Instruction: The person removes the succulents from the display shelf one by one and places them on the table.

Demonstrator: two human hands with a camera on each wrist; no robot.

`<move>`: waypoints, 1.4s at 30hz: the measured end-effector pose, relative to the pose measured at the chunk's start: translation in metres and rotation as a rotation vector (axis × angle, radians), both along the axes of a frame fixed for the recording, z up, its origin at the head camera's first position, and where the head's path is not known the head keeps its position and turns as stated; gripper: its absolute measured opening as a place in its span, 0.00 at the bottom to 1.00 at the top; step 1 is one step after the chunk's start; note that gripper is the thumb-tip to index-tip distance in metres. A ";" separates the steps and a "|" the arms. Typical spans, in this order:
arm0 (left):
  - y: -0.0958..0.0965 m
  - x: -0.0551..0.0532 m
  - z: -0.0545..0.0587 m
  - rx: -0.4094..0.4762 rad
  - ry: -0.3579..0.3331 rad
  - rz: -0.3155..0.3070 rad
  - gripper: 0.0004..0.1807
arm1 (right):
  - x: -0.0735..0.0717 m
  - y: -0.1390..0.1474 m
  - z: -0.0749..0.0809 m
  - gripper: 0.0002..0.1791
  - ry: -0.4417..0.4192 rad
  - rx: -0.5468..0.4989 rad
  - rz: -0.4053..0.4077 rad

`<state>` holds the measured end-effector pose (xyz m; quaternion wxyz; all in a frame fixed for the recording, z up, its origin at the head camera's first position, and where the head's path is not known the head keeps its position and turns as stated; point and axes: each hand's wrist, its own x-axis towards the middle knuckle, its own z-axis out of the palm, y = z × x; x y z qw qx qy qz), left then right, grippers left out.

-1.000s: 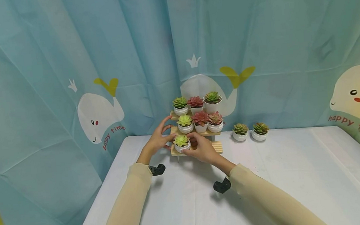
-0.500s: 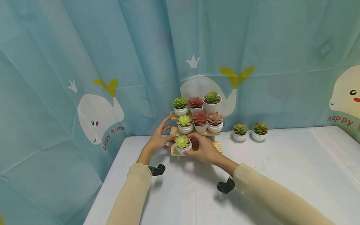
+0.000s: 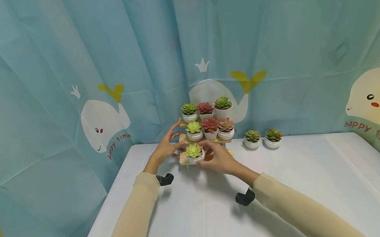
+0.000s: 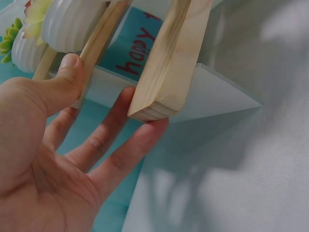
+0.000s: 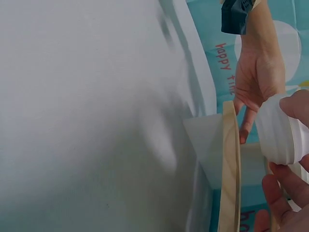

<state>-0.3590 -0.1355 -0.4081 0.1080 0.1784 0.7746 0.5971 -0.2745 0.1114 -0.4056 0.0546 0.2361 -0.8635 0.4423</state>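
My right hand (image 3: 221, 158) pinches a small succulent (image 3: 194, 152) with yellow-green leaves in a white ribbed pot, at the left part of the lowest step of a wooden tiered plant stand (image 3: 183, 159). The right wrist view shows the white pot (image 5: 276, 130) between thumb and fingers, slightly tilted there. At the stand's left end is my left hand (image 3: 165, 149), fingers spread. In the left wrist view its thumb (image 4: 70, 72) rests on the middle plank, while two fingertips touch the end of the lowest plank (image 4: 166, 72).
Three potted succulents, including a red one (image 3: 210, 128), fill the middle step, and three more, including a large green one (image 3: 223, 110), the top. Two others (image 3: 252, 139) stand on the white-covered table (image 3: 304, 183) to the right. A blue whale-print curtain (image 3: 151, 61) hangs behind.
My right hand and the yellow-green succulent have shifted a little to the right along the lowest step. The left hand has stayed at the stand's left end.
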 end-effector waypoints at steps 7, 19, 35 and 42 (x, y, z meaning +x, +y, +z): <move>0.000 0.001 0.000 0.002 -0.009 -0.003 0.44 | 0.002 0.010 0.000 0.33 0.000 0.000 0.005; 0.002 0.003 0.002 0.018 -0.021 0.001 0.46 | 0.012 0.043 -0.001 0.34 0.006 -0.006 0.023; 0.001 0.000 0.000 -0.008 -0.012 0.016 0.45 | 0.028 0.106 -0.008 0.34 0.048 0.066 -0.041; 0.001 0.000 0.001 -0.010 -0.010 0.023 0.45 | 0.032 0.136 -0.008 0.34 0.056 0.098 -0.115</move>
